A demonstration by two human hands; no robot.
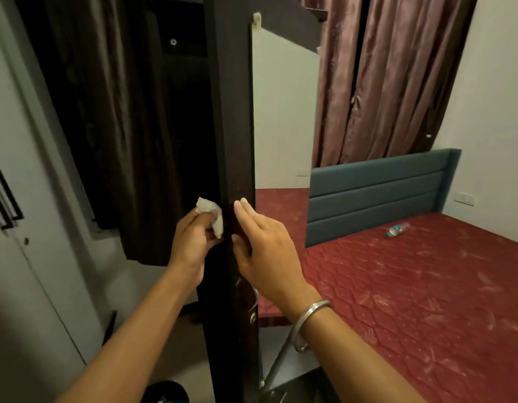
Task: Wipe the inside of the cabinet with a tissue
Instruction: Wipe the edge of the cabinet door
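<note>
A dark brown cabinet door (236, 126) stands open edge-on in the middle of the view, with a mirror (284, 117) on its right face. My left hand (190, 242) holds a crumpled white tissue (212, 216) against the door's left face, beside the dark cabinet interior (182, 117). My right hand (263, 245) rests on the door's edge from the right with its fingers straight; the thumb touches the edge. A steel bangle is on that wrist. A metal door handle (254, 301) sits just below my right hand.
A bed with a red mattress (411, 286) and blue headboard (379, 193) fills the right; a plastic bottle (395, 229) lies on it. Maroon curtains (397, 77) hang behind. A grey wardrobe with a black handle (3, 199) stands at the left.
</note>
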